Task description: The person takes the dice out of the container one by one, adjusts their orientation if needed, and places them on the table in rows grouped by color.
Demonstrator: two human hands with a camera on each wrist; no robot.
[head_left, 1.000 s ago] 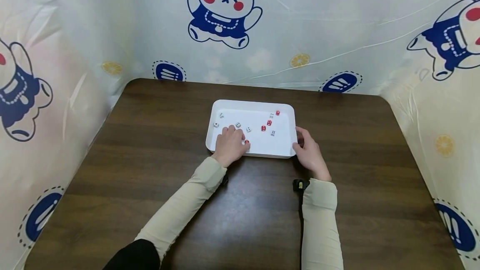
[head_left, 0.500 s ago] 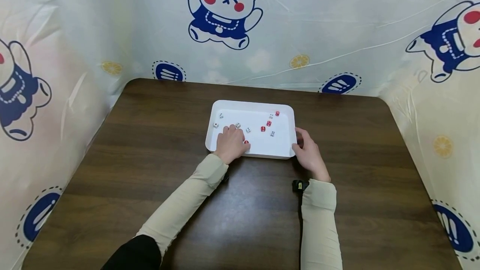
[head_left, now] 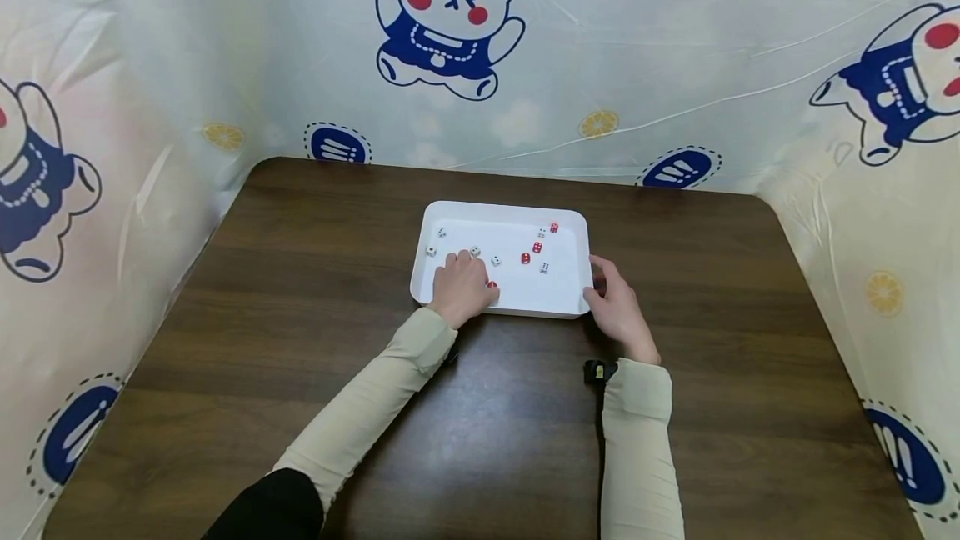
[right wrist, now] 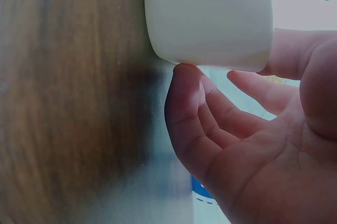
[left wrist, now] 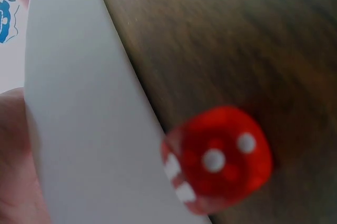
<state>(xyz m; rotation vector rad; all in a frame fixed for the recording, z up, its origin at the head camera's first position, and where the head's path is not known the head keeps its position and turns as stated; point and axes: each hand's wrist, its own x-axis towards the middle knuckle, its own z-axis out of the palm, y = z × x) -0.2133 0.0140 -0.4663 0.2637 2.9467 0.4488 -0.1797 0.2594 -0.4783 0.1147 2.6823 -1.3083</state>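
My left hand (head_left: 460, 290) lies over the front left part of the white tray (head_left: 555, 294), its fingers bent down inside. A red die (head_left: 492, 284) shows between thumb and index finger; I cannot tell whether they pinch it. The left wrist view has another red die (left wrist: 224, 158) close to the camera, blurred, against the tray's outer wall and the table; the left arm hides it in the head view. My right hand (head_left: 621, 302) holds the tray's front right corner. In the right wrist view, the thumb and a curled fingertip touch the wall there.
Inside the tray, white dice (head_left: 496, 260) are scattered left of centre, with more at right beside red dice (head_left: 537, 247). The tray rests on a brown wooden table (head_left: 525, 440). Printed curtains (head_left: 555, 48) surround the table's back and sides.
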